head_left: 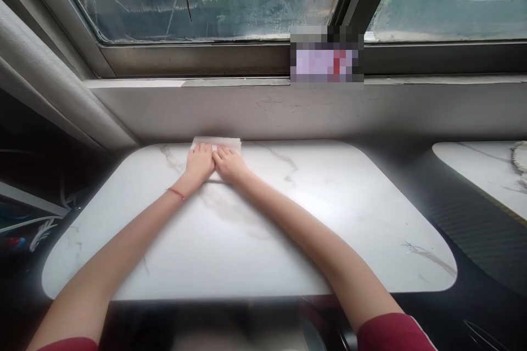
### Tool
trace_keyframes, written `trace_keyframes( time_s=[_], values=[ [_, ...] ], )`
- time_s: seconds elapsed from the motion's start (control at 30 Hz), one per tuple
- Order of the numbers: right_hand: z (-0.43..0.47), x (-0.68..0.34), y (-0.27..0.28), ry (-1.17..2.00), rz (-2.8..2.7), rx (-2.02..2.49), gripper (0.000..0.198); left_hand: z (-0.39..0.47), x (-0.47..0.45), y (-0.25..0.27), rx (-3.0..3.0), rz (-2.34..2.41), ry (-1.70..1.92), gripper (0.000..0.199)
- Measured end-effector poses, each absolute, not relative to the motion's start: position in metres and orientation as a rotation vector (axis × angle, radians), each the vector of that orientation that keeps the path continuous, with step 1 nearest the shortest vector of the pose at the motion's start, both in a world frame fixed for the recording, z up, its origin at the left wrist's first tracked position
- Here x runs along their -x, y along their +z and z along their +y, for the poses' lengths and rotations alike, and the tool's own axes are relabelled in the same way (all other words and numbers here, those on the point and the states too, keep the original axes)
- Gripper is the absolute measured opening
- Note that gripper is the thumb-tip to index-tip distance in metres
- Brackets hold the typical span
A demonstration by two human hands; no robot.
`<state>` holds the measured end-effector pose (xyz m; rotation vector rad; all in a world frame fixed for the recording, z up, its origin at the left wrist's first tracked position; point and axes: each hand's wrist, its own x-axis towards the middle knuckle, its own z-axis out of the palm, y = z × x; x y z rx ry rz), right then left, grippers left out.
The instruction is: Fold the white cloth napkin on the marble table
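A folded white cloth (pixel 222 142), possibly a paper towel, lies at the far edge of the white marble-patterned table (pixel 263 263). My left hand (pixel 200 160) presses on its left part, with the fingers bent over it and held together. Close beside it, touching at the thumbs, my right hand (pixel 229 163) grips the right part in the same way. Part of the cloth sticks out beyond the fingertips, against the wall; the rest is mostly hidden under both hands. A thin red string bracelet (pixel 176 193) circles my left wrist.
Behind the table rises a pale wall (pixel 230 109) below a window frame (pixel 197 61). A blurred-out patch (pixel 325 60) covers something on the sill. At the right is a second marble-patterned surface (pixel 473 167) bearing a whitish object (pixel 520 156). Cables (pixel 43 230) hang at the left.
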<state>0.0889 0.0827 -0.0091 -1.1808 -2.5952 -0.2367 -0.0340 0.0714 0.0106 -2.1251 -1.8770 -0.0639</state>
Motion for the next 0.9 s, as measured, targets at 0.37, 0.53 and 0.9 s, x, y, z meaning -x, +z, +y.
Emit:
trace_keyframes(
  time_s=[0.37, 0.53, 0.9],
  values=[
    [0.08, -0.085, -0.008, -0.26, -2.649, 1.219, 0.038, 0.073, 0.046, -0.003, 2.136, -1.848, -0.214, 0.031],
    [0.068, -0.085, 0.009, -0.231, -2.7, 1.227, 0.032, 0.066, 0.049, 0.001, 2.168, -1.826, -0.255, 0.032],
    [-0.086, -0.06, 0.016, -0.376, -2.871, 1.231, 0.018, -0.08, 0.061, -0.01, 2.303, -1.602, -0.205, 0.022]
  ],
)
